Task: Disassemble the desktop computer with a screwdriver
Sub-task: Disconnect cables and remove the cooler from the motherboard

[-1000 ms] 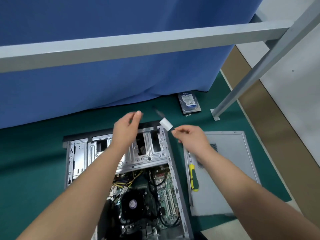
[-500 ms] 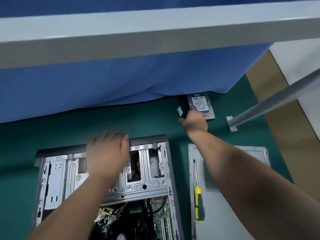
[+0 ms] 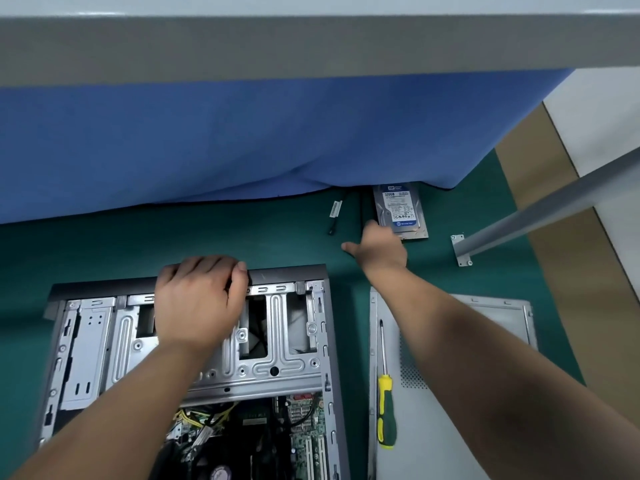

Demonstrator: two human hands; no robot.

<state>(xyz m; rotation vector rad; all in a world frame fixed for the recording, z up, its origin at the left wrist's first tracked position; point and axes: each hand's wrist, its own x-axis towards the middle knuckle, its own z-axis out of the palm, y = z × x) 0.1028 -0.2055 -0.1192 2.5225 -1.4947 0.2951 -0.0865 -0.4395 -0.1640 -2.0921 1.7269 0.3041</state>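
Seen from the head camera, an opened grey metal desktop computer case point(image 3: 194, 358) lies on its side on a dark green mat point(image 3: 86, 251), its silver drive cage and the green circuit board below it exposed. The person's left hand point(image 3: 199, 299) rests on the case's far top edge, fingers curled over the dark rim and gripping it. The right hand point(image 3: 379, 249) reaches across the mat, thumb stretched out to the left and fingers relaxed, their tips touching the near left edge of a silver hard drive with a blue-and-white label point(image 3: 400, 211), which lies flat by the hem of a blue cloth point(image 3: 242, 140). A short black cable with a white tag point(image 3: 335, 213) lies just left of the drive, apart from the hand. A yellow-and-green-handled screwdriver point(image 3: 385, 396) rests untouched on the detached grey side panel point(image 3: 450, 393) right of the case.
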